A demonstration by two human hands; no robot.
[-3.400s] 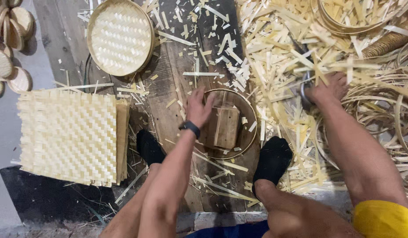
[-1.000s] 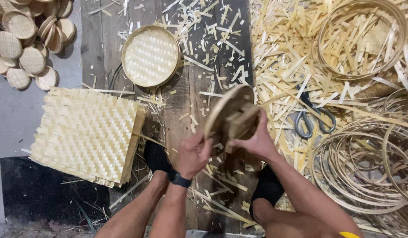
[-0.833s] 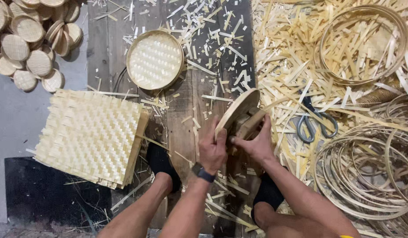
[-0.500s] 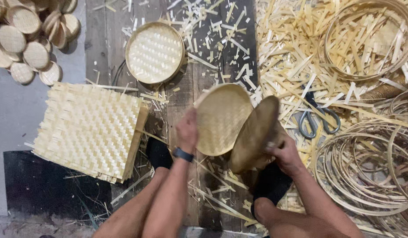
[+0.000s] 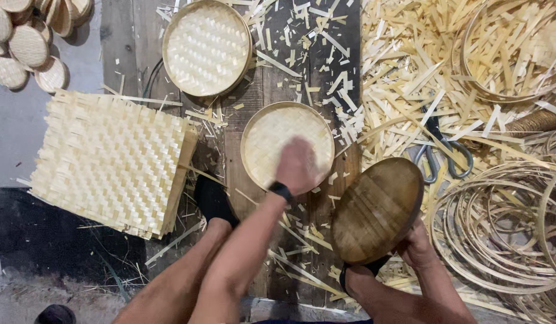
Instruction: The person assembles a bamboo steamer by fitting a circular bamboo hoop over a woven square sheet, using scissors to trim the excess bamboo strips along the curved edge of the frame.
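My left hand point(image 5: 297, 166) rests, blurred, on the near edge of a round woven bamboo tray point(image 5: 278, 135) lying on the wooden boards; whether it grips the rim I cannot tell. A black band sits on that wrist. My right hand point(image 5: 417, 247) holds a round dark wooden mould point(image 5: 377, 209) by its lower edge, tilted up off the boards to the right of the tray. My two feet in black socks flank the work spot.
A second finished round tray point(image 5: 207, 47) lies farther up the boards. A stack of square woven bamboo mats point(image 5: 110, 159) sits at left. Small woven discs point(image 5: 27, 42) are piled top left. Scissors point(image 5: 440, 150) lie among bamboo offcuts, with bamboo hoops point(image 5: 500, 231) at right.
The woven tray and the wooden mould, held together a second ago, have been separated. The tray now lies flat under my left hand, and the mould has moved right and lower in my right hand.
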